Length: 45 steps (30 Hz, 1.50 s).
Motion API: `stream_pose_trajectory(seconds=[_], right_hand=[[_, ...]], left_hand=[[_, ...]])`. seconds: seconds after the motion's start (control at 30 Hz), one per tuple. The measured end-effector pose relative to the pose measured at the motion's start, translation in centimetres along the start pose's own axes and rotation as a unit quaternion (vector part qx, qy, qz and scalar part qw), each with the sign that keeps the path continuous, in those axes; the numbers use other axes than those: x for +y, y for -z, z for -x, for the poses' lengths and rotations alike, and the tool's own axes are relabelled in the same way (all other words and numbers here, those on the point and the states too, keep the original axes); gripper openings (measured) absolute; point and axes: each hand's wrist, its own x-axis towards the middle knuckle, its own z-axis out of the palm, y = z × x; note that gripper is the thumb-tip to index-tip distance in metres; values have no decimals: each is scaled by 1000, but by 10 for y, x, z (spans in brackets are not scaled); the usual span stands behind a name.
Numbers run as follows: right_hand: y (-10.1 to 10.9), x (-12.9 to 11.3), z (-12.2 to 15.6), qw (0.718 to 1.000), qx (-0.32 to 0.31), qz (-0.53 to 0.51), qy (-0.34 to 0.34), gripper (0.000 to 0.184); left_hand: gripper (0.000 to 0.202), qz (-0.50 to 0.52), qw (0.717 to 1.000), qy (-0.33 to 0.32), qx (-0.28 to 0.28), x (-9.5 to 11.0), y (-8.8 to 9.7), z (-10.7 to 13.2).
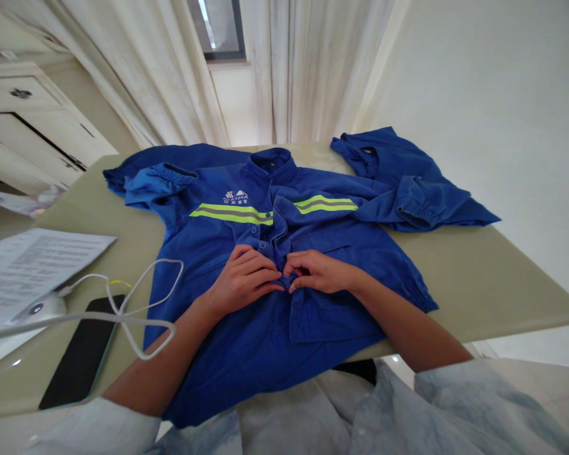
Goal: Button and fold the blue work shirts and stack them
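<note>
A blue work jacket [246, 341] with yellow-green and grey reflective strips lies front up, its collar pointing away from me. Its front placket shows several snap fasteners and stands partly apart near the chest. My left hand [247, 277] pinches the placket's left edge at mid-front. Right beside it, my right hand [318, 272] grips the other edge, its fingers curled and pressed on the cloth. The fingertips of both hands nearly meet, and bunched fabric between them hides any fastener there. The jacket's lower hem hangs over the near table edge.
Another folded blue garment [393, 151] lies at the back right, partly under a jacket sleeve. On the left of the table [502, 284] are a black phone [83, 354], a white cable [146, 319], a white device [40, 308] and printed papers [42, 253]. Curtains [313, 69] hang behind.
</note>
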Motion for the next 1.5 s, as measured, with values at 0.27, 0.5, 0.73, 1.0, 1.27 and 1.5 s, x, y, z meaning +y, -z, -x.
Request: stream_pose_trajectory(seconds=[0.27,0.5,0.73,1.0,1.27,1.5], right_hand=[[0,-9,1,998,7,63,20,18],[5,-3,1,998,39,-7,39,23],[36,-3,10,978,157,-138,0,31],[74,-77,55,918,389,-72,-12,26],[35,-124,67,968,-149,152,-135,68],[119,-12,-36,928,246,257,-115,41]], left_hand=[[12,-7,1000,7,-21,-3,-3,4],[18,12,1000,7,10,-3,-1,3],[9,92,983,110,115,-4,-5,1],[54,-50,966,255,-21,-16,-34,16],[32,95,949,237,-182,-27,-6,-12],[43,-98,928,357,-47,-139,-18,-64]])
